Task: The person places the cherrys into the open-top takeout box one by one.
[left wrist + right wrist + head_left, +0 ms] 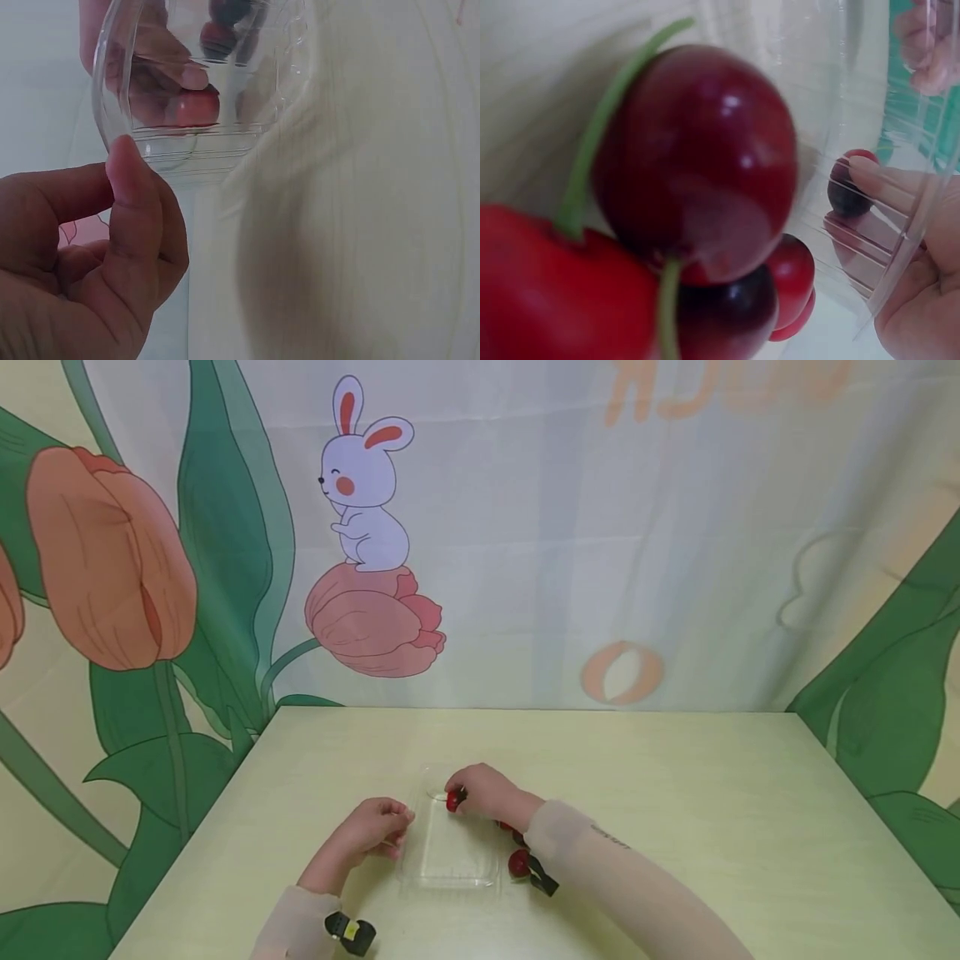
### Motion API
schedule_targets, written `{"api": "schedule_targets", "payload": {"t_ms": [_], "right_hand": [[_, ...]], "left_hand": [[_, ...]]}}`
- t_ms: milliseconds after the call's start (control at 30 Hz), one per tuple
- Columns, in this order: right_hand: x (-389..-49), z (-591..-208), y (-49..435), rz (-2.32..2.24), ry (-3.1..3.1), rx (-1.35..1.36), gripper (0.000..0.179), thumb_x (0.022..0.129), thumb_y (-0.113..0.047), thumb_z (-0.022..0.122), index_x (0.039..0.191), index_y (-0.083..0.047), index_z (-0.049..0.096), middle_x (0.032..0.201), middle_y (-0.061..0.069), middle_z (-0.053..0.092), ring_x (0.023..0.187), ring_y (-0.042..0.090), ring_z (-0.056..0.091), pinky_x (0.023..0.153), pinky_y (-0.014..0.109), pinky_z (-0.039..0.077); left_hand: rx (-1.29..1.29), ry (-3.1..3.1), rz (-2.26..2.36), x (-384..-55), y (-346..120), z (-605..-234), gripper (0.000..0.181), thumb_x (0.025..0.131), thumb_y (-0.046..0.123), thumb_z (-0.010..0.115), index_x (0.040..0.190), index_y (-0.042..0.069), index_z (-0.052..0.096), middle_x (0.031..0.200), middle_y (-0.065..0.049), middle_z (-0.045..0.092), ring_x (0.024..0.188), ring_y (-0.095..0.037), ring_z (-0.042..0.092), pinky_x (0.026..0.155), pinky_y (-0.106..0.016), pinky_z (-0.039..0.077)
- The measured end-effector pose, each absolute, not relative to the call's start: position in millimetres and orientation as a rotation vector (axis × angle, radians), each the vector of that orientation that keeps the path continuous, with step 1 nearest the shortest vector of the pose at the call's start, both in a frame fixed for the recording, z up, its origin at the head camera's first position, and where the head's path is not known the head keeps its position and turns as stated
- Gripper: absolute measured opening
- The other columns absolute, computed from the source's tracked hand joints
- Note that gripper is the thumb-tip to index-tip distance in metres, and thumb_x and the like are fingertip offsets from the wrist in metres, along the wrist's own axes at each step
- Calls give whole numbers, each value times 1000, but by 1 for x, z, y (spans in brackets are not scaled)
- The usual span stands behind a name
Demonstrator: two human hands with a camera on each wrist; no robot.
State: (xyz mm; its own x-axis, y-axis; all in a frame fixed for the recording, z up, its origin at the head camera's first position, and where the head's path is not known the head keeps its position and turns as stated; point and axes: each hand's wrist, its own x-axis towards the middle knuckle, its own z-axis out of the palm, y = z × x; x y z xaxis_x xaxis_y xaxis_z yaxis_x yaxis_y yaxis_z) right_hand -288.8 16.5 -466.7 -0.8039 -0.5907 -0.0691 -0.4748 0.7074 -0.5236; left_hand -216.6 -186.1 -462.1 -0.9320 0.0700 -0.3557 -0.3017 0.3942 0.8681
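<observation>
A clear plastic container [450,882] lies on the table between the two hands. My left hand [369,827] is at its left side, with thumb and fingertips pinching the rim in the left wrist view. My right hand [486,792] reaches over the far part of the container and pinches a red and dark cherry [453,800] between thumb and fingers. Through the clear wall, the right wrist view shows this cherry [849,187] at the thumb tip. Loose cherries [518,863] sit right of the container, partly hidden by the right forearm; green stems show on a dark red cherry [705,157] close up.
The pale table [675,777] reaches back to a hanging cloth [525,568] printed with tulips and a rabbit. Small black devices sit on both wrists, one at the left sleeve [351,933].
</observation>
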Motion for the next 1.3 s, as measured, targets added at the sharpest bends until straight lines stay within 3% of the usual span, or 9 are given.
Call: {"api": "schedule_targets", "payload": {"t_ms": [1300], "right_hand": [[-286, -469, 15, -587, 2719, -888, 32, 86, -5, 79, 118, -4, 73, 119, 10, 76, 114, 25, 69, 105, 38, 54]], "left_hand": [[-211, 2345, 1527, -217, -185, -468, 19, 104, 13, 57, 96, -4, 59, 68, -1, 51, 57, -10, 53, 52, -20, 54]]}}
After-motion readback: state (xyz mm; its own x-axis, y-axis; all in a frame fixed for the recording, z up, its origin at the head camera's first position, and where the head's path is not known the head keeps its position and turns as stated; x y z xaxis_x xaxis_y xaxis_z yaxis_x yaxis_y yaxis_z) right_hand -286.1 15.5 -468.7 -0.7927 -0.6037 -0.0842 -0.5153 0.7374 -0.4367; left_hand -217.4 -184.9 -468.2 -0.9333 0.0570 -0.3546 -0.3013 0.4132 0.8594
